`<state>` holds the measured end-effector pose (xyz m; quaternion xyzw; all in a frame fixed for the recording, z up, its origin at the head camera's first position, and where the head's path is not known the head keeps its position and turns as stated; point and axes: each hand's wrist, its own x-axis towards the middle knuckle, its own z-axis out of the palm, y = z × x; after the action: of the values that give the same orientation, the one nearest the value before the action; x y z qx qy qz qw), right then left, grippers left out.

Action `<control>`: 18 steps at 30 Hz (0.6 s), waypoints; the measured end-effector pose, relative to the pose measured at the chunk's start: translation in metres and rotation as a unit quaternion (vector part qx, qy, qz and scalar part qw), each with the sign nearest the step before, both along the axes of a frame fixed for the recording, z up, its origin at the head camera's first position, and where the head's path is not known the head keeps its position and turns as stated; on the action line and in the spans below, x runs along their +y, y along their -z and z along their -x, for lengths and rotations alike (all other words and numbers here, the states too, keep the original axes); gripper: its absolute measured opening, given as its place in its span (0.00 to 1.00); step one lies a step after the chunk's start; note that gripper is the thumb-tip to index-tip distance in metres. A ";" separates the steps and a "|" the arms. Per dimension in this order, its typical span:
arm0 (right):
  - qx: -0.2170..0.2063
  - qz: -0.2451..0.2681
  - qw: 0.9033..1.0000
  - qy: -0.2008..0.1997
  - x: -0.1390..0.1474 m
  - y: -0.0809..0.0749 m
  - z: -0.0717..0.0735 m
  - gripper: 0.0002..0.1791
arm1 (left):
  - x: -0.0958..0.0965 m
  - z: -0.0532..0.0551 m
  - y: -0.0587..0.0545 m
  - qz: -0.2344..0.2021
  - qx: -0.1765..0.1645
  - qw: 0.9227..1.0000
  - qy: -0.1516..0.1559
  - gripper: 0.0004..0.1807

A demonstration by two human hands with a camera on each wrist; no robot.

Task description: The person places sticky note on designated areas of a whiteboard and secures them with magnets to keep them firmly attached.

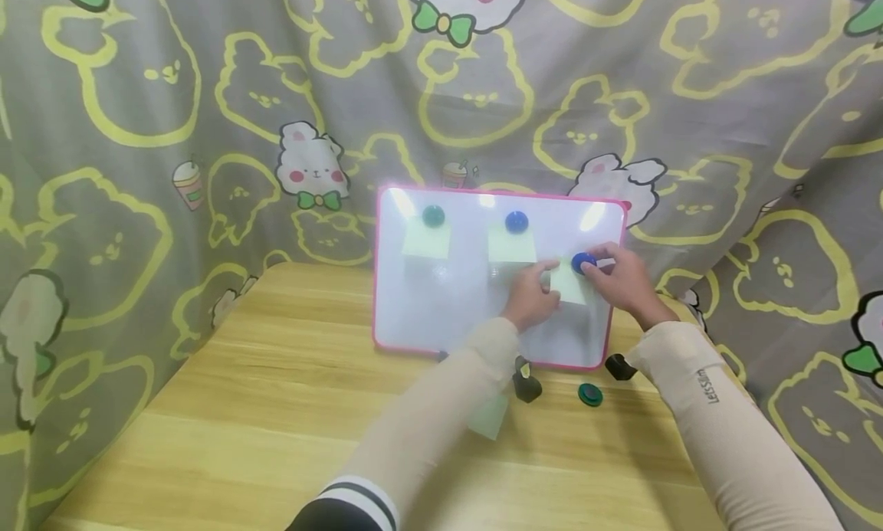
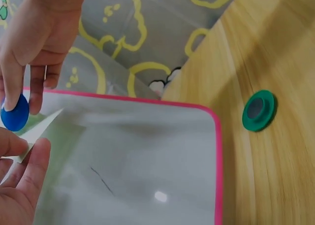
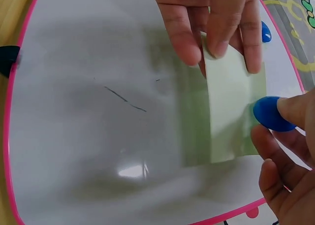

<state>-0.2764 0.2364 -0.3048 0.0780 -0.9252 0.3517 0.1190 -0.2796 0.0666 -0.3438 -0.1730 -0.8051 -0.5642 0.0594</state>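
Near the right side of a pink-rimmed whiteboard [image 1: 441, 309], my left hand [image 1: 533, 297] pinches the edge of a pale green paper note [image 3: 229, 107] between thumb and fingers. My right hand [image 1: 626, 282] grips a round blue magnet [image 3: 273, 114] at the note's upper part. In the left wrist view the note's held edge bends away from the board, and the blue magnet [image 2: 15, 114] sits under the right fingertips. Two more notes are on the board: the left one [image 1: 426, 244] under a green magnet [image 1: 433, 216], the middle one [image 1: 512, 247] under another blue magnet [image 1: 516, 222].
The board leans on a wooden table [image 1: 276, 378], with black supports [image 1: 621, 367] at its lower edge. A green magnet [image 1: 590, 394] lies in front, its back facing up. Another pale note [image 1: 490, 417] rests partly behind the left sleeve. A patterned curtain [image 1: 248, 132] hangs behind.
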 end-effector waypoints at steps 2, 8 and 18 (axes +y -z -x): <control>0.005 -0.003 1.000 0.008 0.001 -0.002 0.000 0.25 | 0.003 -0.001 -0.003 -0.007 -0.012 1.000 0.002 0.34; 0.025 -0.006 1.000 0.018 0.005 -0.006 0.004 0.24 | 0.010 -0.004 -0.012 -0.038 -0.052 0.998 0.007 0.35; 0.055 0.003 0.998 0.013 0.007 -0.015 0.003 0.22 | 0.023 -0.011 -0.037 0.013 -0.075 0.997 -0.007 0.37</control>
<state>-0.2796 0.2433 -0.2894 0.0853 -0.9172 0.3481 0.1744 -0.2689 0.0893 -0.3065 -0.1253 -0.8158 -0.5646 0.0011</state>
